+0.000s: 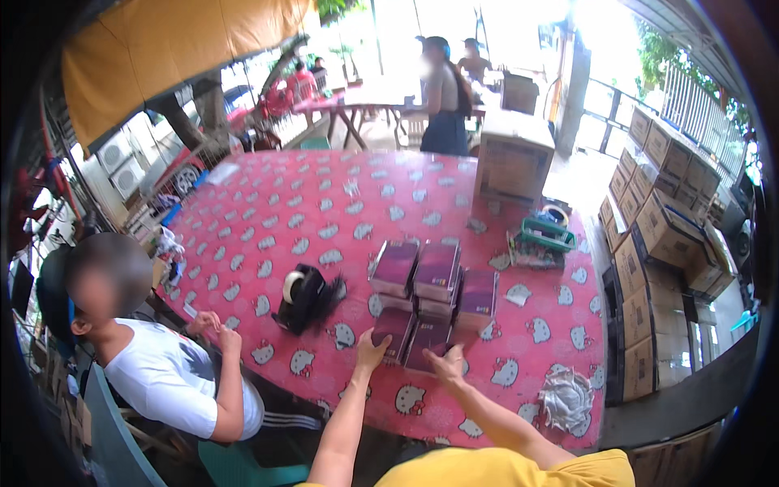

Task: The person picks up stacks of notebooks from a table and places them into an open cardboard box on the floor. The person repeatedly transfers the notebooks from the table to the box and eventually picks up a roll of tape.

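Note:
Several dark purple boxes [395, 265] stand in close-set stacks on a table with a pink patterned cloth [243, 213]. My left hand [372, 350] grips the left side of the near-left purple box [393, 327], thumb toward its top. On the right side of the near-right purple box [428, 339] presses my right hand [447, 363], its thumb over the near edge. The two near boxes sit side by side between my hands, touching the stacks behind them. Both hands' fingertips are partly hidden by the boxes. Another purple stack [476, 297] stands to the right of them.
A black tape dispenser [302, 299] lies left of the boxes. Toward the right are a green basket [548, 234], a crumpled grey cloth [566, 401] and a large carton [514, 162]. A seated person [174, 365] is at the left edge. Stacked cartons [653, 284] line the right side.

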`<state>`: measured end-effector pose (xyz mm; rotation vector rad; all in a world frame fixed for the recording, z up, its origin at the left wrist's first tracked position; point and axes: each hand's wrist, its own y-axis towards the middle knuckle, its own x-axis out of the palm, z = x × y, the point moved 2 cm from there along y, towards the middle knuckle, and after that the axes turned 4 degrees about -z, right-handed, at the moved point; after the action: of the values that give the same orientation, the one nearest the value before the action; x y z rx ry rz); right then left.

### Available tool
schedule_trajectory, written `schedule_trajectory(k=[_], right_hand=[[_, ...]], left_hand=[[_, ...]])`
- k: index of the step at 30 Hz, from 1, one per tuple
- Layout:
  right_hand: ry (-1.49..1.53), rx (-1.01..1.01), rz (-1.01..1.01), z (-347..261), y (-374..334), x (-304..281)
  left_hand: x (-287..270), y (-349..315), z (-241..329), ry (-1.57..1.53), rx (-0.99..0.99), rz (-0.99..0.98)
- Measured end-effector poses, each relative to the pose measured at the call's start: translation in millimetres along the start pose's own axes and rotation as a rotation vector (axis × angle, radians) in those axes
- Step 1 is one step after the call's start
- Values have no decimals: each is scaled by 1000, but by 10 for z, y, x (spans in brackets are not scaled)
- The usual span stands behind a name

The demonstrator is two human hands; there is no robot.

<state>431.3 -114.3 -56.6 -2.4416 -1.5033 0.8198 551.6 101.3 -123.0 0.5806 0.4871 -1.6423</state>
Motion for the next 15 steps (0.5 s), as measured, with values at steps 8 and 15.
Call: schedule_trajectory(k=[8, 15], right_hand=[[546, -114, -134, -169, -312, -166], [638, 22, -531, -523, 172, 708]], left_hand=[[-12, -119, -362, -833, -291, -341], [86, -95, -92, -1004, -236, -426]])
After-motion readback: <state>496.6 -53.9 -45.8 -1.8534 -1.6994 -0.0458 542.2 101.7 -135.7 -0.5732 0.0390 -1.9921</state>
